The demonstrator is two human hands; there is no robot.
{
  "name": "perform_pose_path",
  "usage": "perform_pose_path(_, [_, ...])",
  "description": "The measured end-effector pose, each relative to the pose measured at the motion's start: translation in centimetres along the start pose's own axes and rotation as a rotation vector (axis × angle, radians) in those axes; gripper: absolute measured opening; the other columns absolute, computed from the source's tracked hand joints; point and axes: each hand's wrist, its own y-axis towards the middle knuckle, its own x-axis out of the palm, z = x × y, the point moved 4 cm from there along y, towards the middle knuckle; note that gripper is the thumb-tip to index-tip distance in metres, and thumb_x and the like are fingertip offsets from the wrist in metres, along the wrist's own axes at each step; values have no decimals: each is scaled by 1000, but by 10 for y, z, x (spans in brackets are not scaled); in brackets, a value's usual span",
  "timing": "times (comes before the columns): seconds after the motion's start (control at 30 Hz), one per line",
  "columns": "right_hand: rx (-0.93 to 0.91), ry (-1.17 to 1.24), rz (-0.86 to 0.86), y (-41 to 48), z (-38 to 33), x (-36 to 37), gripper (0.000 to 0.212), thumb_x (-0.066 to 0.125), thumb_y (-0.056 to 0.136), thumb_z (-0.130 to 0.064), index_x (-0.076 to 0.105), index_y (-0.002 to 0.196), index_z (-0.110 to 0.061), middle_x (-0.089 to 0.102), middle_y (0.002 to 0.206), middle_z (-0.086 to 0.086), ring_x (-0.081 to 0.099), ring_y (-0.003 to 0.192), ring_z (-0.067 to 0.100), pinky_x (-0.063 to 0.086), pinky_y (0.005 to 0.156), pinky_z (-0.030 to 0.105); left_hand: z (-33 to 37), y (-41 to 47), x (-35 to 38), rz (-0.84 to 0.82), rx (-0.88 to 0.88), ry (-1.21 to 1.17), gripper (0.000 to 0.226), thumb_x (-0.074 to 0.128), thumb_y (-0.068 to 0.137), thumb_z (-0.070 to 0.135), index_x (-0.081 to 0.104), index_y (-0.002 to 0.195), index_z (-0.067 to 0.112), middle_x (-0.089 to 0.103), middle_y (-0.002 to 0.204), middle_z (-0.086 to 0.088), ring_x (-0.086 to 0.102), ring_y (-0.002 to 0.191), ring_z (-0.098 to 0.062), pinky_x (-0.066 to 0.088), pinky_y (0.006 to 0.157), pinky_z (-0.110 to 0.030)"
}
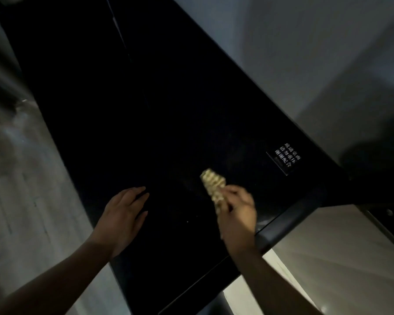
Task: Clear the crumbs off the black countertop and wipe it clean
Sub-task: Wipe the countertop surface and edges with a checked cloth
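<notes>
The right hand (237,210) pinches a crumpled beige cloth (214,186) against the black tabletop (146,110) near its right edge; the left hand (123,210) rests flat, fingers straight, near the left edge; a tiny crumb (187,221) lies between them.

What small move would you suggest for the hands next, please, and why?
Probably draw the cloth, pinched in the right hand, across the countertop to the pale speck lying between the hands. Faint dusty marks also show beside the cloth, so that patch looks unwiped. The left hand rests flat, clear of that path.
</notes>
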Motion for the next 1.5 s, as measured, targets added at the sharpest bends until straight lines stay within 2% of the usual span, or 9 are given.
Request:
perform_pose_path(0.23, [-18,-65,84,-49,-25,45,40,68,77,5,71,110,-17,58,109,3,46,99,13,31,84,8,-44,-37,-13,24,13,-20,57,33,88,42,58,127,8,54,133,-7,51,119,-27,43,102,-41])
perform_pose_path(0.47, [-82,30,-64,-136,-89,117,41,65,81,-1,70,115,-23,61,111,-2,48,100,14,43,84,23,-96,-80,-26,67,-20,-60,47,45,88,32,58,126,7,56,130,-8,53,117,-30,48,96,-44])
perform_pose_path(0.63, [-61,73,-90,-160,-113,138,41,69,77,2,72,110,-21,61,106,-6,45,98,3,38,84,10,-145,-112,-25,57,-93,-37,43,61,89,19,55,131,10,53,134,-6,48,123,-26,44,101,-41])
perform_pose_path(0.77, [-52,137,-224,-171,-122,149,34,66,80,-1,73,105,-23,59,104,-15,50,98,0,46,87,17,-165,-130,-25,50,-125,-21,44,62,87,20,55,130,11,54,134,-5,48,123,-25,42,101,-39])
perform_pose_path(0.9, [96,338,-219,-159,-127,148,19,67,84,-6,76,96,-18,62,99,-17,61,94,6,52,83,26,-166,-134,-26,57,-131,-40,44,61,88,21,54,131,12,52,136,-5,48,124,-24,41,101,-38])
perform_pose_path(0.97, [99,386,-137,-143,-129,137,24,66,83,0,76,96,-17,63,97,-17,62,91,3,49,80,17,-161,-132,-27,64,-130,-50,44,59,89,22,53,132,12,52,136,-5,47,124,-24,41,102,-37])
perform_pose_path(1.13, [94,361,52,-90,-105,91,24,67,83,1,74,96,-19,61,98,-15,60,89,-6,41,76,2,-133,-109,-30,104,-78,-107,44,62,88,20,55,130,11,55,132,-6,50,121,-25,44,98,-38])
perform_pose_path(1.37, [114,243,151,-34,-59,35,14,68,86,-8,74,99,-11,59,97,-13,58,87,-7,40,75,-2,-69,-54,-36,116,17,-169,43,61,89,22,56,130,10,56,131,-6,51,120,-23,42,102,-39])
perform_pose_path(1.5, [113,119,176,-10,-40,10,17,65,86,-2,72,102,-3,57,100,-5,57,85,3,38,76,1,-54,-45,-32,103,43,-172,43,63,87,20,57,128,10,57,129,-6,53,118,-24,43,101,-36])
